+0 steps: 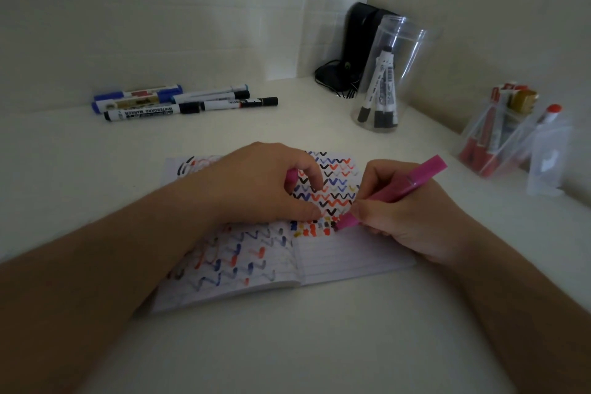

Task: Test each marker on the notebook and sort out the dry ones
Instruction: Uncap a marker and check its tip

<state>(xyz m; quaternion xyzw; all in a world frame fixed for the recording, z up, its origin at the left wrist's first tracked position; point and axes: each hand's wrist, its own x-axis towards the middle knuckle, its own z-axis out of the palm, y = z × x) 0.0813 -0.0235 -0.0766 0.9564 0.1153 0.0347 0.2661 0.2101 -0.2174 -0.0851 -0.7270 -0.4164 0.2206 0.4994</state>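
I see a pale table [319, 345] set in a wall corner, loose markers [185, 102] lying far left by the wall; my left hand [256, 185] curls round a pink cap [290, 176] on the open notebook [351, 253] at centre, my right hand [412, 217] pinches the pink marker [399, 192], tip on the page; a clear jar [388, 80] and clear bag [502, 134] stand right

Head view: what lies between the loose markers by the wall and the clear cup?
In the head view, only bare tabletop lies between the loose markers and the clear cup.
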